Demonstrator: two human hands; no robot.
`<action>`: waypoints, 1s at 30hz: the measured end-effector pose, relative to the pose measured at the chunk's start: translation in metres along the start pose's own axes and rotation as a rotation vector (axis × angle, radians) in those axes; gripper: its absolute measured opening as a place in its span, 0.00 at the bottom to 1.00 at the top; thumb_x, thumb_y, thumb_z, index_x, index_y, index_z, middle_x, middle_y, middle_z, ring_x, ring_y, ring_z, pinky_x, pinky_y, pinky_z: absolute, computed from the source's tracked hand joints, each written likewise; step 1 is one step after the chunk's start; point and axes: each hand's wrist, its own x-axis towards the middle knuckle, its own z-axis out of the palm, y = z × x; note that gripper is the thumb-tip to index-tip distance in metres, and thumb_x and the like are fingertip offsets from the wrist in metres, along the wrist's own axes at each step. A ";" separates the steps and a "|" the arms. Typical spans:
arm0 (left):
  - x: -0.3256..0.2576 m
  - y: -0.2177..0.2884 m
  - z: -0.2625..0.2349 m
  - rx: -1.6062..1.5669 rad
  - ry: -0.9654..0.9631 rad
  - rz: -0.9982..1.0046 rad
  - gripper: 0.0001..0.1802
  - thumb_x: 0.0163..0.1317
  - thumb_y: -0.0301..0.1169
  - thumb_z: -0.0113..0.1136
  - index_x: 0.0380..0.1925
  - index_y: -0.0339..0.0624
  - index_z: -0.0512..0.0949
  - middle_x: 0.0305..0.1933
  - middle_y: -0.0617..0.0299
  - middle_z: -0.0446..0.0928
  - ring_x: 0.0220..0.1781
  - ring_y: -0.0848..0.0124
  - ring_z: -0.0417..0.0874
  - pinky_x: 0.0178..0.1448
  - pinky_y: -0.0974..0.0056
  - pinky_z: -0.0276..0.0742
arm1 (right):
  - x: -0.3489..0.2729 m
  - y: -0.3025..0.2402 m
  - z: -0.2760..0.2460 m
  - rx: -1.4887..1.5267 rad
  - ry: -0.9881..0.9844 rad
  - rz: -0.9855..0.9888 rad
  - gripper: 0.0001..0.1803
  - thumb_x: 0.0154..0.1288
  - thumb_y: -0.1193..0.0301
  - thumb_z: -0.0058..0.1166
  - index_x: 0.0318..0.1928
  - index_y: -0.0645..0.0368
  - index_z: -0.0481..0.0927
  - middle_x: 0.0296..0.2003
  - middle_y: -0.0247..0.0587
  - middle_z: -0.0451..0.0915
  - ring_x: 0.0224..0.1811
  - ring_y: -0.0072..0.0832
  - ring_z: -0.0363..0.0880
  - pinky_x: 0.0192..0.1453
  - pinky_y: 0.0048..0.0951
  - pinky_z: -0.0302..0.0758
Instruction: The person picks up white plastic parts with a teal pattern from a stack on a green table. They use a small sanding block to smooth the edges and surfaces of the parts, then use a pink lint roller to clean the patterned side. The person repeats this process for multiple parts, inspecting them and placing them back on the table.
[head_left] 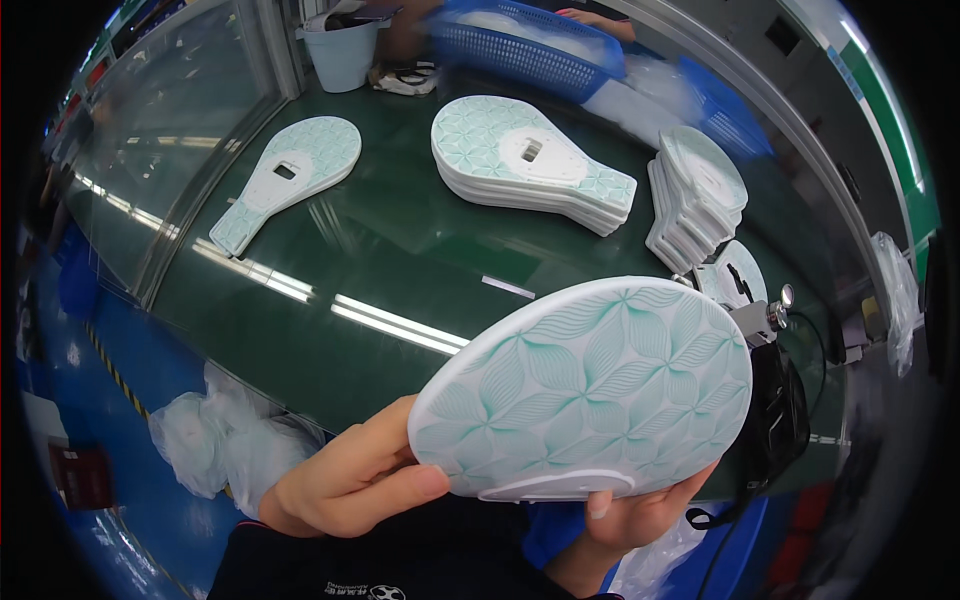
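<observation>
Close in front of me is a white plastic panel [600, 380] with a teal leaf-line pattern, tilted so its broad rounded end faces up and away. My left hand [360, 480] grips its left edge, thumb on the patterned face. At the lower right edge, my right hand [645, 515] holds it with the thumb over the rim; its other fingers are mostly behind. A raised white oval [560, 487] shows at the panel's lower edge. On the green table lie a single paddle-shaped panel [310, 155] at left and a stack of similar panels [490, 140] at the far middle.
Another panel stack [700, 180] stands at right, beside a metal fixture [765, 318] holding a patterned part. Farther back are a white bucket [340, 55] and a blue basket [530, 45], with another person's hand [590, 18] behind. Plastic bags [215, 435] hang at the table's near left.
</observation>
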 end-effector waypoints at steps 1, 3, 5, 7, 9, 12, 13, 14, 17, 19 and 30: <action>-0.001 -0.001 0.001 -0.019 0.019 0.017 0.26 0.56 0.20 0.40 0.55 0.29 0.48 0.54 0.52 0.59 0.56 0.70 0.61 0.57 0.66 0.55 | 0.000 -0.001 0.000 0.114 0.036 0.052 0.27 0.64 0.58 0.26 0.59 0.58 0.45 0.57 0.48 0.52 0.56 0.37 0.57 0.54 0.39 0.62; -0.002 -0.004 0.002 -0.028 0.050 0.057 0.25 0.56 0.20 0.41 0.55 0.28 0.49 0.54 0.52 0.60 0.55 0.70 0.61 0.57 0.66 0.55 | 0.000 -0.004 0.002 0.312 0.150 0.205 0.31 0.61 0.57 0.33 0.60 0.58 0.43 0.57 0.49 0.51 0.55 0.37 0.58 0.47 0.38 0.69; -0.004 -0.008 0.000 -0.008 0.073 0.106 0.25 0.56 0.21 0.42 0.54 0.28 0.50 0.54 0.52 0.60 0.55 0.70 0.61 0.57 0.66 0.55 | 0.001 -0.004 0.003 0.490 0.206 0.306 0.29 0.62 0.55 0.29 0.60 0.55 0.44 0.57 0.47 0.52 0.54 0.37 0.60 0.40 0.39 0.73; -0.008 -0.008 0.001 -0.026 0.142 0.077 0.26 0.55 0.23 0.44 0.53 0.27 0.52 0.53 0.52 0.62 0.54 0.70 0.62 0.56 0.66 0.56 | 0.001 -0.004 0.009 0.597 0.249 0.349 0.28 0.63 0.53 0.23 0.60 0.53 0.46 0.57 0.45 0.53 0.53 0.37 0.61 0.37 0.39 0.75; -0.009 -0.008 0.002 -0.032 0.212 0.051 0.26 0.54 0.25 0.47 0.52 0.26 0.54 0.52 0.52 0.63 0.53 0.69 0.63 0.56 0.67 0.56 | 0.002 -0.006 0.014 0.657 0.314 0.367 0.29 0.63 0.50 0.21 0.60 0.53 0.47 0.58 0.43 0.53 0.53 0.37 0.62 0.39 0.39 0.74; -0.011 -0.008 0.003 -0.011 0.299 0.048 0.28 0.52 0.28 0.50 0.51 0.25 0.56 0.50 0.51 0.65 0.52 0.68 0.65 0.55 0.66 0.58 | 0.004 -0.001 0.006 0.491 0.034 0.332 0.30 0.62 0.51 0.22 0.59 0.56 0.49 0.57 0.42 0.55 0.58 0.36 0.55 0.58 0.39 0.56; -0.012 -0.010 0.002 0.004 0.313 0.066 0.28 0.52 0.29 0.50 0.51 0.25 0.57 0.50 0.50 0.66 0.52 0.67 0.66 0.55 0.66 0.58 | 0.004 -0.001 0.006 0.473 0.038 0.354 0.30 0.62 0.52 0.22 0.59 0.56 0.49 0.57 0.42 0.55 0.58 0.36 0.55 0.58 0.39 0.56; -0.012 -0.012 0.001 0.017 0.327 0.084 0.28 0.52 0.30 0.51 0.50 0.24 0.57 0.49 0.50 0.66 0.51 0.67 0.66 0.55 0.66 0.58 | 0.005 -0.002 0.007 0.455 0.043 0.376 0.29 0.62 0.52 0.22 0.59 0.57 0.49 0.57 0.42 0.55 0.58 0.36 0.55 0.58 0.39 0.56; -0.011 -0.015 0.001 0.004 0.401 0.139 0.29 0.51 0.31 0.51 0.50 0.23 0.57 0.48 0.48 0.66 0.51 0.65 0.67 0.54 0.64 0.59 | 0.006 -0.002 0.010 0.533 -0.020 0.377 0.29 0.62 0.53 0.23 0.59 0.57 0.50 0.57 0.42 0.56 0.58 0.36 0.55 0.59 0.39 0.55; -0.010 -0.017 -0.001 0.015 0.419 0.167 0.30 0.51 0.32 0.52 0.50 0.23 0.57 0.49 0.47 0.65 0.51 0.64 0.66 0.55 0.64 0.59 | 0.008 -0.002 0.010 0.626 -0.080 0.365 0.29 0.62 0.53 0.23 0.59 0.57 0.49 0.57 0.42 0.56 0.58 0.36 0.55 0.59 0.40 0.55; -0.015 -0.022 -0.023 -0.065 0.366 0.275 0.31 0.55 0.30 0.45 0.55 0.26 0.46 0.57 0.45 0.55 0.58 0.58 0.60 0.59 0.58 0.55 | 0.020 -0.008 0.020 0.718 -0.336 0.299 0.31 0.61 0.49 0.21 0.59 0.55 0.48 0.57 0.41 0.53 0.58 0.37 0.54 0.58 0.43 0.55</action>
